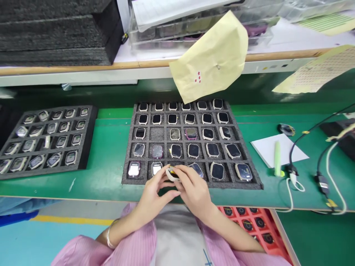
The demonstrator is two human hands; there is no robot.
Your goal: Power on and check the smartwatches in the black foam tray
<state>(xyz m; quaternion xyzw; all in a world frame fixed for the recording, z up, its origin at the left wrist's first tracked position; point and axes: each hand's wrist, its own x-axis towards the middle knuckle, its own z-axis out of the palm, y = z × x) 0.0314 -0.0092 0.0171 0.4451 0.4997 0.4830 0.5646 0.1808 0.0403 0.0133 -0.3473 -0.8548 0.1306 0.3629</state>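
Between my two hands, at the near edge of a dark foam tray (256, 183), is a pale smartwatch case (171, 176) turned on its side, with something yellow showing inside. My left hand (155, 194) pinches it from the left with the thumb underneath. The fingers of my right hand (194, 188) close on its right side and top. Several watch faces in pale or purple cases sit in the tray's compartments, such as a lit one (134, 169) at the near left. One compartment (157, 133) in the middle row holds no watch. My hands partly hide the near row.
A second foam tray (88, 142) of watches lies left. To the right are white paper (290, 147), a green pen-like tool (277, 159) and cables (294, 173). A yellow paper (213, 55) hangs from the shelf edge. A red tray (273, 225) of round parts sits below the table edge.
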